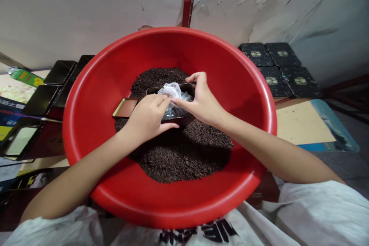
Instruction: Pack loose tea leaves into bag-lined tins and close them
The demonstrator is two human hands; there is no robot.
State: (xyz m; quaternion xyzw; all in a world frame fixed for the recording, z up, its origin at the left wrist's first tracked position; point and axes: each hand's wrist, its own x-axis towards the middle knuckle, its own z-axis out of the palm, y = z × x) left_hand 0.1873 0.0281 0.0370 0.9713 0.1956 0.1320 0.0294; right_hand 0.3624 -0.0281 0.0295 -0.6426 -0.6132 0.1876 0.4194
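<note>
Plastic bag (173, 90), clear and crumpled, sits bunched in the mouth of the dark tin (185, 120), and you're working it with both hands, settling or gathering it, by my read. Your left hand (148, 115) is curled, near side of the tin between fingers and thumb; whether it pinches plastic, I can't tell. Your right hand (207, 103) is half open, thumb at the bag, fingers by the far corner, grip unclear. From here, it calls for a steady, level tin and light fingers on that thin film. Beneath lie dark loose leaves (178, 165), a gold-rimmed lid (125, 107) just left, all inside the red basin (170, 215). Farther out, open tins (42, 100) left, patterned tins (272, 81) right.
</note>
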